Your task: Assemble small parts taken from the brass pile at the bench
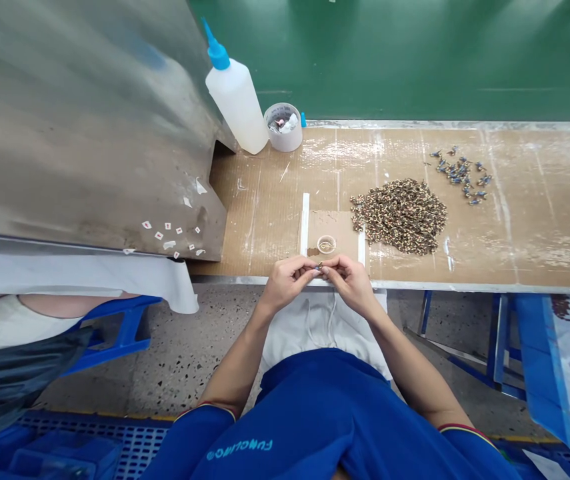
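Observation:
At the table's front edge my left hand (285,283) and my right hand (353,285) meet, fingertips pinched together. Between them is a tiny gold-and-blue metal piece (320,266), too small to make out its kind. Just beyond the fingers a small round clear cup (327,244) sits on a cardboard pad, with a thin yellowish ring or strip inside. To the right lies a big heap of small brass-coloured metal pieces (405,217). Farther right and back is a loose scatter of similar pieces with blue parts (459,173).
A white squeeze bottle (239,100) with a blue nozzle stands at the back left, beside a white tub (283,130) holding scraps. A large metal housing (89,133) fills the left. Behind the cardboard-covered table (539,220) runs a green surface (415,67). A blue crate (539,373) stands lower right.

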Action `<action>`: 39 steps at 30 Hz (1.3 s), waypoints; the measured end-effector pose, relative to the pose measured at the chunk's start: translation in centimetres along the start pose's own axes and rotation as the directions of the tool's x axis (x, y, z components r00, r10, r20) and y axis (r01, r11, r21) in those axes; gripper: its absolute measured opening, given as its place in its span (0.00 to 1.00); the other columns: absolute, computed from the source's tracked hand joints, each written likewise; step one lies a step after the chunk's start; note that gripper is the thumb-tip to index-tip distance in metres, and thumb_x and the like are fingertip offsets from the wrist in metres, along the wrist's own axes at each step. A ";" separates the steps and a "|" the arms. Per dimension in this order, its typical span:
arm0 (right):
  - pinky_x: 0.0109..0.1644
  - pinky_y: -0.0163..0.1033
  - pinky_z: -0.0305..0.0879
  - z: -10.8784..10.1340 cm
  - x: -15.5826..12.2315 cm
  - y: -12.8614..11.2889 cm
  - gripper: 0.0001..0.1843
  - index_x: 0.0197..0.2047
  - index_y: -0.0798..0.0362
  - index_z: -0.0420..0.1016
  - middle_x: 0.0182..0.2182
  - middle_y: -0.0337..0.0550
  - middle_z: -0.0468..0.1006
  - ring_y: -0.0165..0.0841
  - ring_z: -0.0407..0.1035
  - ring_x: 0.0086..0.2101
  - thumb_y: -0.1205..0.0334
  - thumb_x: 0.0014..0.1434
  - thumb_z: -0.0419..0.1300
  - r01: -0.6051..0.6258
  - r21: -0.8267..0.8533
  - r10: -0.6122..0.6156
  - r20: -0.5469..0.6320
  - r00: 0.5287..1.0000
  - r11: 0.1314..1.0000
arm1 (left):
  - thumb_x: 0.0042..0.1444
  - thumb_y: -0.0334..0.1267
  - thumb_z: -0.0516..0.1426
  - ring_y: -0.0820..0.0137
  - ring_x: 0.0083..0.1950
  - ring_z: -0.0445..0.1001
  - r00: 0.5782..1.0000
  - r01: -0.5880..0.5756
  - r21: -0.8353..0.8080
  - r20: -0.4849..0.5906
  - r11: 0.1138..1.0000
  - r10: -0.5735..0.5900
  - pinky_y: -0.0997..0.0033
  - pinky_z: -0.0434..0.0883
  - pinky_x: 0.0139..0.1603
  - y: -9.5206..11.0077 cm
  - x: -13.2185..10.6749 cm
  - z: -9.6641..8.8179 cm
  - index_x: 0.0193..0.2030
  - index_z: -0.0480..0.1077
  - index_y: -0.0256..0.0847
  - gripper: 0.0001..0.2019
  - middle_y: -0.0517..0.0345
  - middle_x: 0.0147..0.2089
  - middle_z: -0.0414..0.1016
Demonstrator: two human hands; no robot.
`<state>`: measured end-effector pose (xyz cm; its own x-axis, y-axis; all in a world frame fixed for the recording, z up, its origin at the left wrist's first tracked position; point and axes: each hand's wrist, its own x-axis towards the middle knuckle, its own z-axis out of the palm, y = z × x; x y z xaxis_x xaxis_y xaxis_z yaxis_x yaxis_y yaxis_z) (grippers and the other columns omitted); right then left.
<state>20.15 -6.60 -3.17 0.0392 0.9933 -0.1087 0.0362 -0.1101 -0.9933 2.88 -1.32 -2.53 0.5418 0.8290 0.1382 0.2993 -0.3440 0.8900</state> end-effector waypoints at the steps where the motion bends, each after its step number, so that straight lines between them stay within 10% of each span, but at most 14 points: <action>1: 0.34 0.38 0.74 0.0 0.0 0.1 0.14 0.36 0.51 0.75 0.30 0.43 0.82 0.35 0.78 0.30 0.48 0.61 0.62 -0.004 0.005 0.004 -0.005 1.000 1.000 | 0.65 0.43 0.58 0.76 0.24 0.66 1.000 -0.002 -0.002 0.005 1.000 0.002 0.78 0.63 0.25 0.0 0.0 0.0 0.37 0.77 0.36 0.12 0.58 0.28 0.75; 19: 0.34 0.36 0.69 -1.0 0.4 -1.1 0.05 0.33 0.51 0.71 0.28 0.41 0.81 0.33 0.76 0.30 0.64 0.61 0.57 0.018 -0.155 0.013 0.197 0.980 0.988 | 0.66 0.36 0.55 0.72 0.30 0.71 0.987 -0.129 0.083 0.108 0.988 0.119 0.73 0.66 0.34 -0.3 0.3 -0.5 0.29 0.73 0.37 0.14 0.57 0.27 0.75; 28: 0.33 0.39 0.70 0.8 -0.6 0.7 0.08 0.32 0.48 0.70 0.28 0.43 0.81 0.37 0.76 0.28 0.57 0.64 0.56 0.077 -0.225 -0.081 -0.008 0.997 0.971 | 0.65 0.36 0.55 0.71 0.30 0.71 0.994 -0.049 0.061 0.096 0.997 0.043 0.73 0.66 0.33 -0.1 0.2 -0.4 0.28 0.72 0.37 0.14 0.57 0.27 0.75; 39: 0.37 0.40 0.76 -0.5 -0.1 0.1 0.12 0.37 0.50 0.74 0.30 0.43 0.82 0.35 0.78 0.31 0.50 0.63 0.60 0.024 -0.035 -0.020 0.110 0.994 0.999 | 0.66 0.36 0.56 0.73 0.30 0.71 0.994 -0.076 0.002 0.073 0.997 0.075 0.74 0.66 0.33 0.0 0.1 -0.3 0.32 0.76 0.37 0.12 0.57 0.29 0.76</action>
<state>20.61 -6.68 -3.24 -0.0717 0.9931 -0.0930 0.0722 -0.0878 -0.9935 2.68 -1.08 -2.37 0.6188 0.7663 0.1727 0.2591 -0.4067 0.8761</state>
